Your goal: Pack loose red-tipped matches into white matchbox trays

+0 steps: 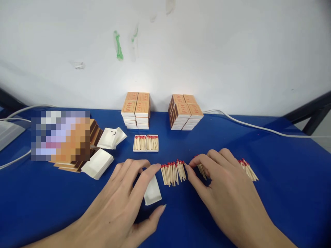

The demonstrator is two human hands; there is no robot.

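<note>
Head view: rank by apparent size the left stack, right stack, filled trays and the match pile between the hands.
1. Right stack and left stack: about alike.
2. Filled trays and match pile: close; the pile sits nearer the camera, so unranked.

A: That blue surface (284, 193) — cloth or plastic?
B: Can't tell from here. It's smooth, with a faint sheen.
A: The matches (172, 173) are pale bare wood with dull red heads.
B: And the white tray (152, 191) beside them looks like thin card, matt. Same for the filled trays (146, 143).
A: The stacked boxes (136, 110) are cardboard too — tan printed tops, plain white sides, no gloss.
B: The wall (207, 51) is matt white paint, smudged green in places. The cable (258, 128) along it looks like smooth white plastic.
</note>
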